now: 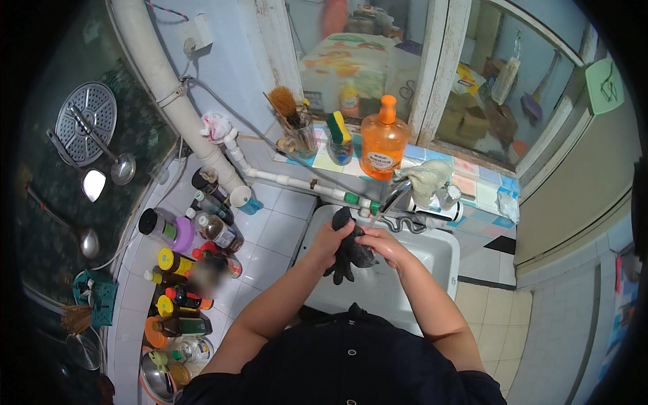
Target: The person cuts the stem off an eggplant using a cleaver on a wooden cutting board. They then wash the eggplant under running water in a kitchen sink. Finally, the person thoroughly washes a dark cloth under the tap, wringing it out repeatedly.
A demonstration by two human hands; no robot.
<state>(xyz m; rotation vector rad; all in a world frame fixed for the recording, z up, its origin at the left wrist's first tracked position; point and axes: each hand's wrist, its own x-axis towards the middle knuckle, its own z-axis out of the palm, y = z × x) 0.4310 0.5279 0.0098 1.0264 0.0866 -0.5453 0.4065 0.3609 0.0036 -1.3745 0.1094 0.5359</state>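
A pair of wet-looking black gloves [362, 251], or one bunched-up glove, hangs over the white sink [445, 270]; I cannot tell which. Its dark fingers dangle at the lower left. My left hand [327, 244] is closed round its left side. From the other side, my right hand [382, 244] pinches the upper right edge, close to the left fingertips. Just above my hands, the metal faucet [397, 193] points its spout down toward the gloves. Parts of the sink's inside are hidden behind my hands and arms.
Along the ledge stand a large orange bottle [385, 143], a yellow-green sponge [339, 128] in a cup, and a glass [304, 138] with brushes. A cloth [429, 179] drapes beside the faucet. Several sauce bottles [220, 231] crowd the left counter. Ladles [123, 169] hang on the left wall.
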